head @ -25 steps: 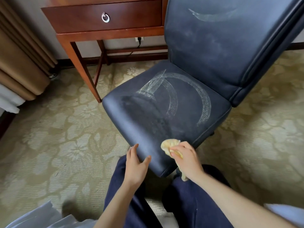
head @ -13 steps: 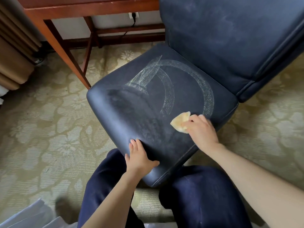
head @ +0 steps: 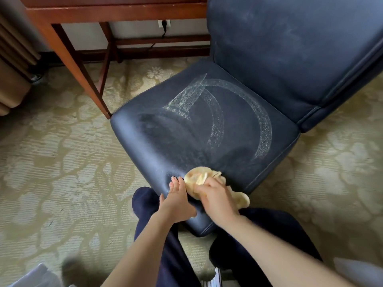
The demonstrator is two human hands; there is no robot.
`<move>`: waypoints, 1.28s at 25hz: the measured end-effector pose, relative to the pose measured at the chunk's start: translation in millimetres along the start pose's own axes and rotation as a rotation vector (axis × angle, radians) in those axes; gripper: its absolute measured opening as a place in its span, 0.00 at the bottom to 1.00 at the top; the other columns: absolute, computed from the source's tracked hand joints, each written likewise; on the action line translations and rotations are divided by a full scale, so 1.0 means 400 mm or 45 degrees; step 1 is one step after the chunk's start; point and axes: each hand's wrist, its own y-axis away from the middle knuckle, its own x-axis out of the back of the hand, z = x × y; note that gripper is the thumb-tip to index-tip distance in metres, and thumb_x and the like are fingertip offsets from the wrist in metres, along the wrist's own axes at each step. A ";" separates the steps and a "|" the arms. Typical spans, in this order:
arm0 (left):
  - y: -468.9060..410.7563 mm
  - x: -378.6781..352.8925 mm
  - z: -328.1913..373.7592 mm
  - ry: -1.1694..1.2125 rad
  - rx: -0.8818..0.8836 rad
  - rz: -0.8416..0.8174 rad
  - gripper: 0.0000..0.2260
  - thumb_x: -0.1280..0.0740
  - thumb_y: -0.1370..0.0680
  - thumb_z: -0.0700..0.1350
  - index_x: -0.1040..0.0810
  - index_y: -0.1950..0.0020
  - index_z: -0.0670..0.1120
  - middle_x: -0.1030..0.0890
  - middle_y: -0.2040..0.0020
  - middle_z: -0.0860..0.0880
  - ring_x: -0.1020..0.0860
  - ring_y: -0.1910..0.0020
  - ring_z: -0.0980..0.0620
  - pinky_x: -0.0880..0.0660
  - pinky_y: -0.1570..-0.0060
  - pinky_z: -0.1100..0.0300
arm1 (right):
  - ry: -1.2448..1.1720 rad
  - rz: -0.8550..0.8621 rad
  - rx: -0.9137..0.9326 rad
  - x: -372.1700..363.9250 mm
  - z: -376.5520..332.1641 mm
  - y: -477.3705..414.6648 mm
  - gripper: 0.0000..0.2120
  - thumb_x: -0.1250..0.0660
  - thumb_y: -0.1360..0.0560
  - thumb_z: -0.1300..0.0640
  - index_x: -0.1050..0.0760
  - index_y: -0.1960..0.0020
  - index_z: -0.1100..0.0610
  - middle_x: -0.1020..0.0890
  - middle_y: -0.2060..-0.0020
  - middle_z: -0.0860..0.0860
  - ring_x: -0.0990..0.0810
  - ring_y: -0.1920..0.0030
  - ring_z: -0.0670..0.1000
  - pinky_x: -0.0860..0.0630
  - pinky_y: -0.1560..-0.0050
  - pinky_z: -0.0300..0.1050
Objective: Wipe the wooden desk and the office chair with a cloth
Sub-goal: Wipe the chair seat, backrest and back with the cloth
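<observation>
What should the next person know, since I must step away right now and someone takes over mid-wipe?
Left hand: open, flat on the front edge of the chair seat, apparently steadying it.
Right hand: holds the bunched yellow cloth on the seat's front, beside the left hand.
Done: a darker wiped patch on the seat's front left.
Left: the pale curved streaks across the seat and the dusty backrest. The top of the wooden desk is out of view, so check it.

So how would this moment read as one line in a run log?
step: wiping chair seat | right hand: grips cloth at front edge | left hand: rests on seat | streaks: on seat
</observation>
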 end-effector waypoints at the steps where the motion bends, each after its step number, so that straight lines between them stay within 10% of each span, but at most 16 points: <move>1: 0.000 0.002 -0.003 -0.014 -0.010 -0.006 0.47 0.33 0.28 0.45 0.65 0.24 0.42 0.64 0.23 0.44 0.61 0.24 0.49 0.52 0.27 0.44 | -0.013 -0.019 0.086 -0.010 -0.011 0.014 0.12 0.38 0.24 0.56 0.19 0.45 0.47 0.23 0.50 0.47 0.30 0.44 0.52 0.38 0.48 0.41; 10: -0.021 0.011 0.000 0.038 0.062 -0.038 0.42 0.37 0.24 0.54 0.63 0.23 0.44 0.63 0.23 0.46 0.61 0.24 0.51 0.53 0.27 0.45 | 0.202 0.107 0.420 0.061 0.094 -0.024 0.14 0.27 0.37 0.60 0.18 0.53 0.48 0.25 0.64 0.49 0.23 0.59 0.54 0.24 0.60 0.45; 20: 0.005 -0.027 -0.017 -0.007 -0.002 0.309 0.39 0.40 0.24 0.60 0.59 0.23 0.48 0.57 0.22 0.49 0.54 0.23 0.54 0.59 0.27 0.45 | 0.105 0.480 -0.663 0.137 0.219 -0.301 0.11 0.42 0.21 0.57 0.21 0.46 0.54 0.24 0.45 0.57 0.29 0.44 0.59 0.34 0.49 0.47; 26: 0.013 -0.046 -0.006 -0.225 -0.023 0.399 0.43 0.41 0.25 0.62 0.62 0.23 0.42 0.58 0.22 0.43 0.54 0.23 0.49 0.61 0.28 0.46 | 0.060 0.273 -0.136 0.006 -0.013 -0.221 0.13 0.41 0.24 0.61 0.21 0.45 0.50 0.25 0.50 0.52 0.32 0.45 0.56 0.33 0.47 0.50; 32: 0.025 -0.058 -0.014 -0.162 -0.068 0.439 0.44 0.42 0.25 0.63 0.63 0.23 0.44 0.60 0.22 0.43 0.58 0.23 0.49 0.61 0.28 0.46 | -0.007 0.130 0.340 0.033 0.009 -0.047 0.12 0.24 0.37 0.63 0.16 0.55 0.52 0.22 0.66 0.49 0.21 0.60 0.54 0.26 0.65 0.42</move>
